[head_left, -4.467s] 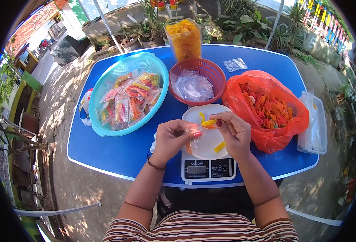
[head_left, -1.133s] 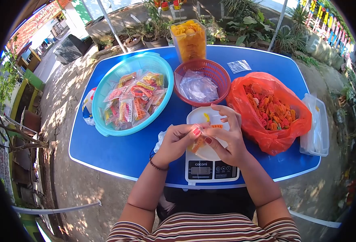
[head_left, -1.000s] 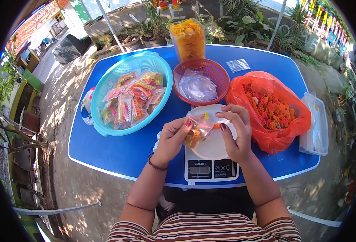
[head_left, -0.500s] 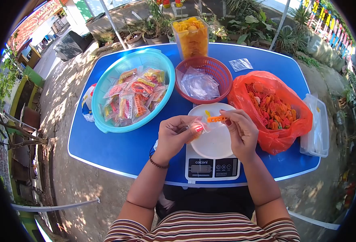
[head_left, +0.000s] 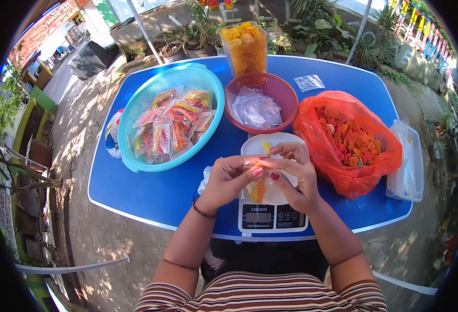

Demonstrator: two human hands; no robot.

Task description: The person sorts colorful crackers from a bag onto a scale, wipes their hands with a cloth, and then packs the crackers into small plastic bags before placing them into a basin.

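Note:
My left hand (head_left: 230, 179) pinches the top of a small clear plastic bag (head_left: 258, 191), which hangs over the scale with orange and yellow ridged snack pieces inside. At the bag's mouth, the fingers and thumb of my right hand (head_left: 297, 174) close in against the plastic. Whether an orange piece is still between those fingertips is hidden. Beneath both hands is a white round plate (head_left: 288, 137) on a kitchen scale (head_left: 275, 228). A small yellow piece (head_left: 266, 147) shows at the plate, just beyond my fingers.
On the blue table (head_left: 130, 200) stand a turquoise basket (head_left: 215, 112) of filled packets, a red basket (head_left: 290, 99) of clear bags, a tub (head_left: 244, 49) of yellow chips, an orange plastic bag (head_left: 312, 125) of orange-red snack pieces, and a clear box (head_left: 413, 156) at the right edge.
My right hand has moved left and down to the bag's mouth, bringing the orange piece it held there. The bag now hangs lower, its contents showing below my fingers.

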